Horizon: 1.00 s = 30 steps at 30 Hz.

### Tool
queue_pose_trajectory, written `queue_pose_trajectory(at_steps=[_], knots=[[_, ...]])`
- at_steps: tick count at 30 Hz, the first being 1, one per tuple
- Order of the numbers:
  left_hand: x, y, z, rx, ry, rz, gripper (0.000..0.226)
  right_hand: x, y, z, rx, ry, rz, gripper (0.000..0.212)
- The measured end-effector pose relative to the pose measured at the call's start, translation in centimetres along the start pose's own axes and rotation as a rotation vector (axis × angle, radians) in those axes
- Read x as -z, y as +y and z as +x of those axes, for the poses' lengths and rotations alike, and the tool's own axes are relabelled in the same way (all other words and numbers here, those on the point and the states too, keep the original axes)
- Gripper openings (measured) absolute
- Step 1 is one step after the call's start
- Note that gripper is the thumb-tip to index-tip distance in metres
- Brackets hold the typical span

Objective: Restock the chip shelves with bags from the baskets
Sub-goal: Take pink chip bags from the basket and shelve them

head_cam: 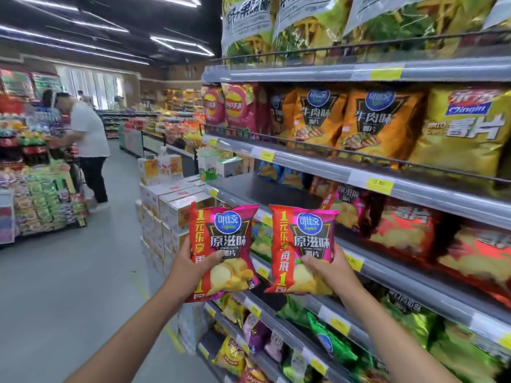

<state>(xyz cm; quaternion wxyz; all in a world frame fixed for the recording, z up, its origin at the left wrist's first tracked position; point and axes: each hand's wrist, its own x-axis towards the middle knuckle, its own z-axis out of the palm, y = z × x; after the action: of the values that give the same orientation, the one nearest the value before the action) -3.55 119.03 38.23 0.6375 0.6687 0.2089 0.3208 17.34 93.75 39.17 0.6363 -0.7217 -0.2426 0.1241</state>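
At frame centre I hold 2 bags upright: left hand (pixel 191 268) curls round the left bag (pixel 227 239), right hand (pixel 329 268) round the right bag (pixel 307 239) (shelves (pixel 312 163) at right).

One head-worn camera looks forward and slightly down along a shop aisle. The shelves (pixel 331 167) stand close on the right and recede toward the left; the floor (pixel 69 286) fills the lower left. The left hand (pixel 190 269) and right hand (pixel 331 269) sit near, at centre. Wide-angle edges bend.
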Motion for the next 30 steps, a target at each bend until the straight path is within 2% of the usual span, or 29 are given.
queue_pose_trajectory(at_steps=[8,18,21,25,30], knots=[[-3.7,-2.0,8.7,0.016,-0.100,-0.019,0.047,0.8,0.0,4.5,-0.021,0.106,0.013,0.041],[-6.9,-3.6,22.3,0.000,-0.411,-0.027,0.041,-0.4,0.4,9.3,-0.086,0.359,-0.047,0.047],[-7.0,-3.4,26.2,0.056,-0.509,-0.050,0.056,-1.9,0.4,10.5,-0.100,0.454,-0.053,0.046],[-6.8,-3.2,30.3,0.168,-0.689,-0.076,0.112,-3.8,0.2,11.8,-0.109,0.562,-0.052,0.051],[-5.5,-4.1,33.4,0.247,-0.811,-0.134,0.121,-5.7,-0.9,13.6,-0.191,0.578,-0.031,0.054]])
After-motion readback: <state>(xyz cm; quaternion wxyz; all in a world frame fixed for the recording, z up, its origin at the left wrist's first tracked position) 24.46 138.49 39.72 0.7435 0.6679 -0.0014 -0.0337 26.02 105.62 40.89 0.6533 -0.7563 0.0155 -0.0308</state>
